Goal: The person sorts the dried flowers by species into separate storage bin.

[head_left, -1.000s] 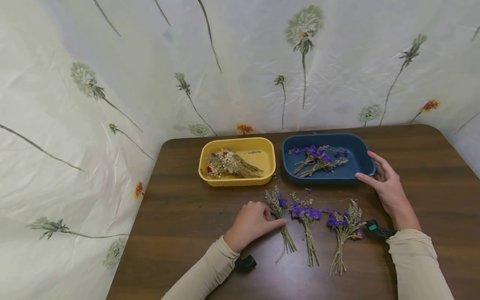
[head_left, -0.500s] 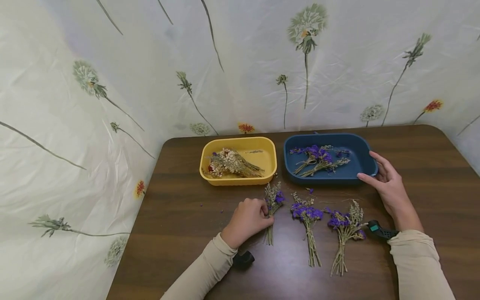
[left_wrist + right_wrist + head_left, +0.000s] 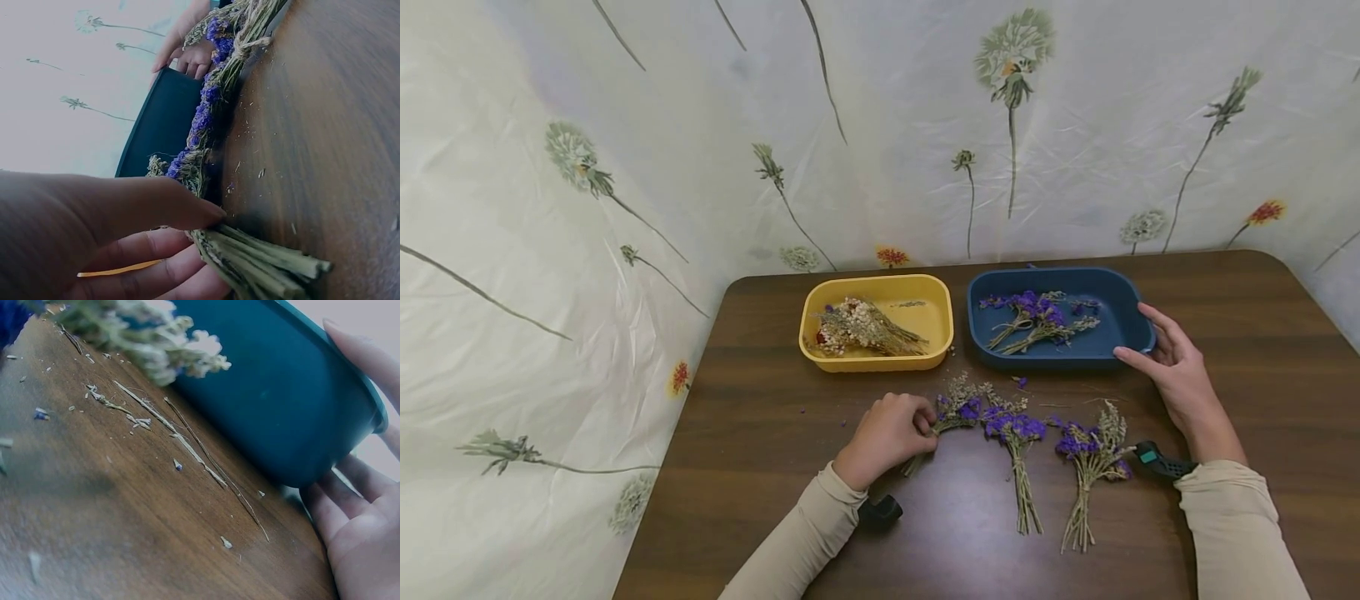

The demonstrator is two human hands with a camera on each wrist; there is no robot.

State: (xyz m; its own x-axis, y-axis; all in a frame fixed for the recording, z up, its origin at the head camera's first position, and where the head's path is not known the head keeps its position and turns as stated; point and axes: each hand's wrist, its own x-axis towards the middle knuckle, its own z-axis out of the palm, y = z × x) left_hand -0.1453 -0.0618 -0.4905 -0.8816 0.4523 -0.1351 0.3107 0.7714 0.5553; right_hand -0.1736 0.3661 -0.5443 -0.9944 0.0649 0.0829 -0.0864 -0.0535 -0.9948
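Observation:
My left hand pinches a small bunch of dried flowers by its stems, low over the table. Its purple and pale heads point right and overlap the neighbouring middle bunch in the head view. In the left wrist view the thumb and fingers close round the stems, whose cut ends stick out. Further right lies another tied purple bunch. My right hand grips the right end of a blue tray, thumb at the near corner and fingers round the end. That tray fills the right wrist view's upper part.
Purple bunches lie inside the blue tray. Left of it stands a yellow tray with cream and red dried flowers. Broken stems and petals litter the brown table. A flower-printed curtain hangs behind.
My left hand has taken hold of the leftmost bunch, drawn it left, and turned it from upright to slanting, heads to the right. The right hand has stayed on the blue tray.

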